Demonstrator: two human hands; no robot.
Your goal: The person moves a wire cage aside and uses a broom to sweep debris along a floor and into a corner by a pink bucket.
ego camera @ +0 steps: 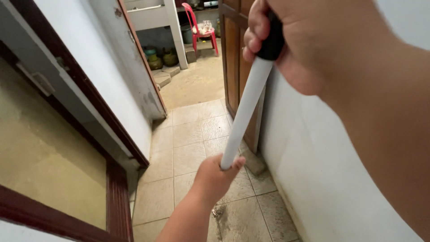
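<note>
— How are you holding it?

— My right hand (309,40) is wrapped tight round the black grip at the top of the white pole (244,112), fingers curled over it. My left hand (215,177) is closed round the pole lower down, so the pole runs slanting between the two hands, top end near my face, low end hidden behind my left fist.

— Any advice for working it well?

— I'd judge it best to keep both fists firm and well apart along the shaft, steering from the lower one and staying off the white wall (313,170) just to my right.

— What's around you?

— Wet, grubby floor tiles (188,157) below, a brown wooden door (235,67) ahead, a red plastic chair (199,27) far beyond.
</note>
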